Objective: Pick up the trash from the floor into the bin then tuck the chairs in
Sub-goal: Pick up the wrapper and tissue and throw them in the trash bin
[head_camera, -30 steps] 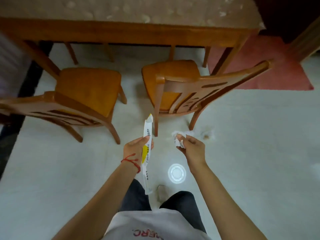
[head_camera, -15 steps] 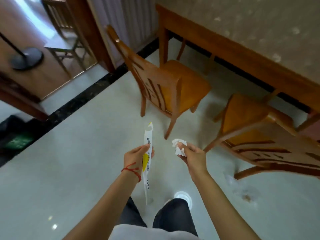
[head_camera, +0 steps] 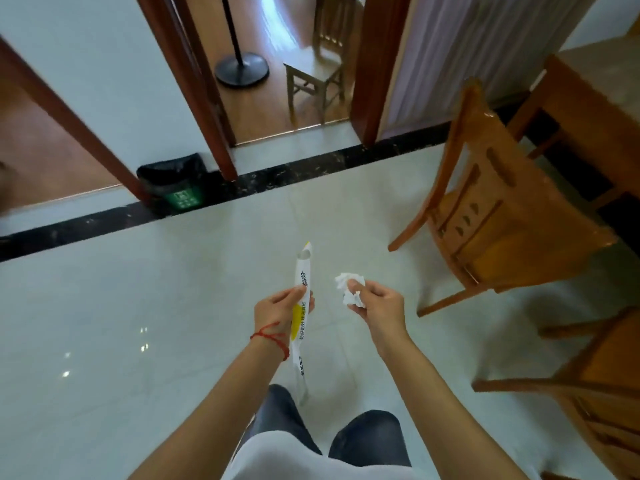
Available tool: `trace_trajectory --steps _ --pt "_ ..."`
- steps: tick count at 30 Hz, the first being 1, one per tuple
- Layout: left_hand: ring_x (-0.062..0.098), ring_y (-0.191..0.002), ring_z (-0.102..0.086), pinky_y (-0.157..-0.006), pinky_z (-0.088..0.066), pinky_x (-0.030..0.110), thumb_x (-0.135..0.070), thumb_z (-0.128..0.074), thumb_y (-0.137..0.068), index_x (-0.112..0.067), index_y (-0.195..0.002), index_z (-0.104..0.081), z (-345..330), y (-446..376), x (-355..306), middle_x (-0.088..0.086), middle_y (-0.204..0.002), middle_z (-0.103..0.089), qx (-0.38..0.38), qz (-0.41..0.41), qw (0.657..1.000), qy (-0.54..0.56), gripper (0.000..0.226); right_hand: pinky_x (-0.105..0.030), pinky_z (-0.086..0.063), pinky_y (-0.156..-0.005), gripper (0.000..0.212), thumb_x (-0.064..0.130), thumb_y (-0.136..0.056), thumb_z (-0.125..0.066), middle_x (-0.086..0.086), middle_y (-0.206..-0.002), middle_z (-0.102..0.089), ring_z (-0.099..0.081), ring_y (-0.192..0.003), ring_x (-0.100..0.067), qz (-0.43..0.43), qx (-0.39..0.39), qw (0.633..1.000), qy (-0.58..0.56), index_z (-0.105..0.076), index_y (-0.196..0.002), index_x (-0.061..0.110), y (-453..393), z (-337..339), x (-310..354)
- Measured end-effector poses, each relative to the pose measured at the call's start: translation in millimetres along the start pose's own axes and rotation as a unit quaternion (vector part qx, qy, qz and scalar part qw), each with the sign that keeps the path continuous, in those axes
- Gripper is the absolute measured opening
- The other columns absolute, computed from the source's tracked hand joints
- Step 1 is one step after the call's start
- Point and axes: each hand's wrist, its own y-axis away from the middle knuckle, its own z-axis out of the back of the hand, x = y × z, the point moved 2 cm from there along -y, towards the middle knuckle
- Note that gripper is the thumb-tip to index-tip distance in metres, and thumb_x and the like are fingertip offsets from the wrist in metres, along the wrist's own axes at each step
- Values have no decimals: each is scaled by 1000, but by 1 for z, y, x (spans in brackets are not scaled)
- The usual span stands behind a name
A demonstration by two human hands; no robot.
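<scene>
Since half a second ago the view has swung left: both chairs have slid to the right edge, and the bin now sits ahead-left against the wall, at the foot of a door frame. It is lined with a black bag and stands on the dark border strip that runs across the pale floor.

Left hand pinches a long white-and-yellow wrapper upright between thumb and fingers, its lower end hanging past the wrist. Right hand is pinched on a crumpled white tissue at the fingertips. Both hands are held near each other at mid-frame, apart from the bin.

Open floor lies between hands and bin. One chair stands to the right, pulled out from the table, its back toward the open floor. A second chair shows at the lower right edge.
</scene>
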Motion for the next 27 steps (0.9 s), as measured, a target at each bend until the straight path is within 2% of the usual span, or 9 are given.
trace_trajectory --steps 5,8,11,13,15,21,25,27 --pt "11 -52 -67 -52 -54 16 -7 -64 -82 5 -89 -67 73 -36 -26 1 -56 -70 -46 3 998 50 15 -14 -54 -55 14 5 -81 -66 -3 -73 -63 -59 -70 -11 -7 32 999 40 -65 -93 -2 -7 -83 -8" --pt "12 -53 -67 -57 -55 19 -8 -64 -82 3 -86 -68 108 -54 -40 0 -54 -69 -64 2 995 76 12 -15 -55 -56 12 5 -81 -66 -3 -74 -62 -59 -70 -11 -13 45 997 55 -64 -92 -1 -11 -126 -12" --pt "14 -55 -67 -68 -54 26 -7 -63 -82 -1 -76 -68 133 -68 -59 1 -54 -69 -78 -5 991 107 10 -15 -55 -57 1 5 -81 -66 -3 -75 -63 -59 -72 -12 -21 69 995 63 -65 -81 5 -15 -168 -10" --pt "20 -59 -65 -74 -52 31 -6 -63 -82 -6 -64 -69 146 -78 -71 2 -53 -68 -91 -7 988 123 19 -16 -56 -57 10 4 -81 -66 -3 -75 -62 -59 -72 -13 -19 82 994 75 -64 -73 10 -21 -191 -7" --pt "23 -61 -62 -76 -51 33 -6 -63 -82 -8 -59 -69 155 -91 -82 2 -53 -67 -102 -6 985 139 24 -17 -56 -58 11 4 -80 -66 -3 -74 -63 -60 -72 -14 -17 91 992 80 -64 -72 10 -29 -211 -2" --pt "12 -51 -65 -64 -56 22 -4 -62 -83 -1 -70 -66 164 -139 -109 1 -52 -68 -131 10 975 179 14 -20 -57 -60 7 5 -80 -67 -5 -80 -64 -61 -82 -22 -19 96 991 86 -64 -76 10 -83 -250 19" --pt "15 -52 -63 -69 -55 26 -2 -62 -82 1 -68 -66 164 -183 -137 4 -52 -67 -157 13 967 201 14 -24 -57 -65 8 7 -80 -67 -4 -80 -63 -60 -84 -22 -28 117 987 103 -64 -75 11 -124 -288 41" --pt "14 -51 -64 -67 -56 25 -1 -62 -82 3 -74 -66 162 -203 -155 4 -52 -67 -170 13 963 208 10 -27 -55 -67 7 6 -80 -66 -5 -81 -62 -59 -86 -24 -38 128 986 101 -64 -74 10 -142 -311 55"
